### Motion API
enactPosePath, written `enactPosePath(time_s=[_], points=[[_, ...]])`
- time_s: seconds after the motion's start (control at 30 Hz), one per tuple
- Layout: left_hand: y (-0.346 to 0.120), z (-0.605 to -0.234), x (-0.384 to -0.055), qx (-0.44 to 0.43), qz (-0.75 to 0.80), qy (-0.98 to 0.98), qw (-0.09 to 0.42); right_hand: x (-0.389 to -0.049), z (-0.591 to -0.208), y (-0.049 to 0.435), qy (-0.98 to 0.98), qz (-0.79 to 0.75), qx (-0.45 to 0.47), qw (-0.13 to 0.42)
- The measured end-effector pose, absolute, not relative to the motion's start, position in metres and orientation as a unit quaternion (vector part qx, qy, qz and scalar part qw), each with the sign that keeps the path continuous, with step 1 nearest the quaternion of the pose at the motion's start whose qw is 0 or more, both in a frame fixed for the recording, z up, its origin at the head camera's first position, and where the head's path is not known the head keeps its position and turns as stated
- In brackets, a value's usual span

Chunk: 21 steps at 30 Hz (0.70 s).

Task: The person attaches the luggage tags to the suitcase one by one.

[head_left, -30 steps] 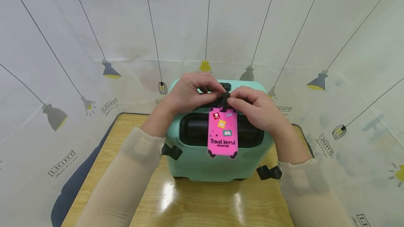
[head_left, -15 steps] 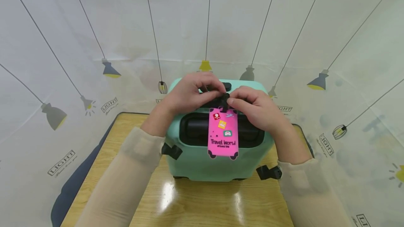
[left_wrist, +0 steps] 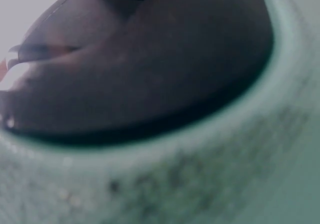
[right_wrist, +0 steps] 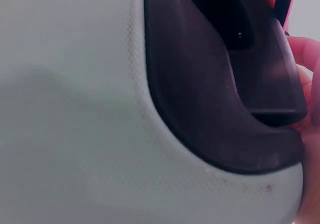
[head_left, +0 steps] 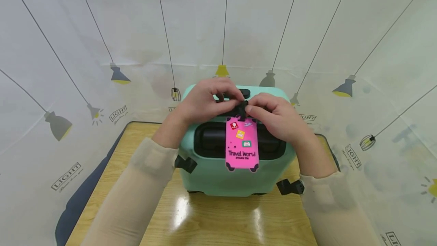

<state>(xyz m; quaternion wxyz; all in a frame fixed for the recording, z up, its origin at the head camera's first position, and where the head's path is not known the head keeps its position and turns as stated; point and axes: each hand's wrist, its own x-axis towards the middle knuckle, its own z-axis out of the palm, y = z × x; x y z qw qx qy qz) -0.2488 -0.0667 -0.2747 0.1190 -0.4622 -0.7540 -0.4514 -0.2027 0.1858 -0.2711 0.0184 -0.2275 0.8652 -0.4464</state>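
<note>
A mint-green suitcase stands on the table, its black recessed handle facing me in the head view. A pink luggage tag printed "Travel World" hangs over the front of that handle by a black strap. Thumb and index finger of my left hand pinch the strap's upper end from the left. From the right, my right hand pinches the same strap just below. The wrist views are filled by the suitcase shell and black handle recess; part of my right hand shows at one edge.
The wooden table extends in front of the suitcase. A pale curtain printed with hanging lamps surrounds it. Black camera mounts stick out from both wrists, close to the suitcase's sides. A black piece lies on the suitcase top behind my fingers.
The luggage tag has swung very slightly to the right. Both hands stay almost where they were, with only small finger shifts at the strap.
</note>
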Motion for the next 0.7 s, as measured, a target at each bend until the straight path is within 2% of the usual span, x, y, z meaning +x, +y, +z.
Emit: enactPosePath(time_s=[0.7], points=[[-0.0668,-0.2753,-0.2503,-0.475,-0.457,-0.741,0.127,-0.2015,-0.2702,0.1852,0.867,-0.445,-0.222,0.013]])
